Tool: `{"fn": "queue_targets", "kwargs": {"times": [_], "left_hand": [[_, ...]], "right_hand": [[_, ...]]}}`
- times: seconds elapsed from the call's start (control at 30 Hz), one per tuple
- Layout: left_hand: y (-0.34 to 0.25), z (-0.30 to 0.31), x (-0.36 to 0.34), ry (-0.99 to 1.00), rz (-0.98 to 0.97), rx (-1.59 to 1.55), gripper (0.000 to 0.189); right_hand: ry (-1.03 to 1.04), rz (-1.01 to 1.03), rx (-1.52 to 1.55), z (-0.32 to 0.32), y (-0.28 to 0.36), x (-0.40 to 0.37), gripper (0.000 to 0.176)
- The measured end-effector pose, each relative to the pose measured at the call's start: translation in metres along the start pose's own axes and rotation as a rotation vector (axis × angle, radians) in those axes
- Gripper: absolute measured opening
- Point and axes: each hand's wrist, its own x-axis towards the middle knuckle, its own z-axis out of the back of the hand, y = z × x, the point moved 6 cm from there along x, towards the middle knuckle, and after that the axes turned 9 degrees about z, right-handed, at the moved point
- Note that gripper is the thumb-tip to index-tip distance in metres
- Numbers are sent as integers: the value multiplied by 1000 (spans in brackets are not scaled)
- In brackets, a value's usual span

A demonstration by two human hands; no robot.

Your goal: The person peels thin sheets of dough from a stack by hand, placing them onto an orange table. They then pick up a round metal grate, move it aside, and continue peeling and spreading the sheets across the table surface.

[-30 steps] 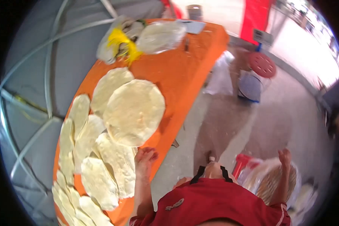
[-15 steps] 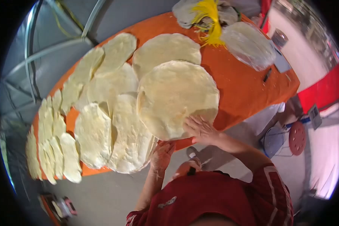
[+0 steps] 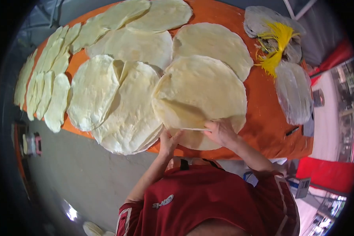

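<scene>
Head view: the right hand [image 3: 223,134] pinches the raised near edge of the top round sheet [image 3: 202,82], over a lower sheet [image 3: 198,142] on the orange table [image 3: 267,137]; the left hand's [image 3: 168,144] grip cannot be determined. Edge-lifting appears in hand; the next move calls for even, gentle support.

No wording can be made out. The red shirt [image 3: 212,192] carries a small pale logo [image 3: 163,201] on its chest, its slanted letter-like shapes too small and blurred to read.
</scene>
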Motion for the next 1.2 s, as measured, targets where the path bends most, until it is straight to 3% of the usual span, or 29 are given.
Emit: {"fn": "queue_targets", "kwargs": {"times": [0.07, 0.17, 0.23, 0.3, 0.33, 0.4, 0.43, 0.47, 0.5, 0.53, 0.57, 0.6, 0.67, 0.73, 0.77, 0.83, 0.93, 1.0, 1.1, 1.17, 1.2], "left_hand": [[14, 4, 3, -139, 76, -299, 17], [29, 9, 4, -78, 77, -443, 13], [24, 7, 1, -85, 46, -452, 13], [24, 8, 0, -95, -3, -441, 12], [21, 8, -2, -114, -8, -459, 12], [10, 2, -9, -24, -33, -473, 13], [11, 1, -9, 81, -55, -532, 26], [2, -2, -15, 73, -63, -541, 26], [-16, -9, -26, 158, -87, -622, 35], [-29, -14, -32, 245, -115, -701, 45], [-30, -15, -31, 295, -120, -656, 56], [-31, -15, -29, 289, -136, -661, 56], [-34, -20, -23, 275, -183, -609, 60], [-37, -25, -18, 243, -207, -618, 55], [-37, -24, -16, 217, -214, -622, 51], [-36, -24, -11, 212, -200, -645, 53], [-26, -25, -5, 238, -197, -690, 51], [-17, -25, 2, 264, -205, -713, 48], [-5, -15, 5, 138, -182, -653, 41], [6, -6, 6, -162, -30, -670, 24], [5, -11, 8, -136, -28, -650, 24]], "right_hand": [[134, 76, 30, 7, -22, 17, 19], [-23, 167, 314, 99, -98, 60, 28], [-72, -27, -154, 193, -130, 84, 24], [-229, -136, 68, 264, -102, 86, 20], [-168, -50, -17, 289, -75, 89, 18], [-238, -45, -18, 303, -21, 86, 16], [-233, 62, 7, 290, 0, 84, 14], [-230, 165, 32, 276, 15, 80, 14], [-151, 242, -221, 251, 20, 79, 12], [-77, 458, -411, 217, 42, 75, 9], [-9, 473, -294, 169, 21, 73, 10], [29, 537, -267, 131, 28, 68, 7], [156, 499, -158, 57, 28, 58, 7], [298, 338, -23, 18, 29, 47, 11], [296, 345, -26, 7, 31, 42, 11], [129, 263, 182, 3, 26, 37, 27], [13, 323, 271, 10, 28, 32, 41], [44, 317, 235, 11, 30, 31, 37], [91, 224, 182, 1, 30, 30, 27], [83, 118, 158, -13, 25, 29, 23], [34, 137, 105, -24, 29, 28, 18]]}}
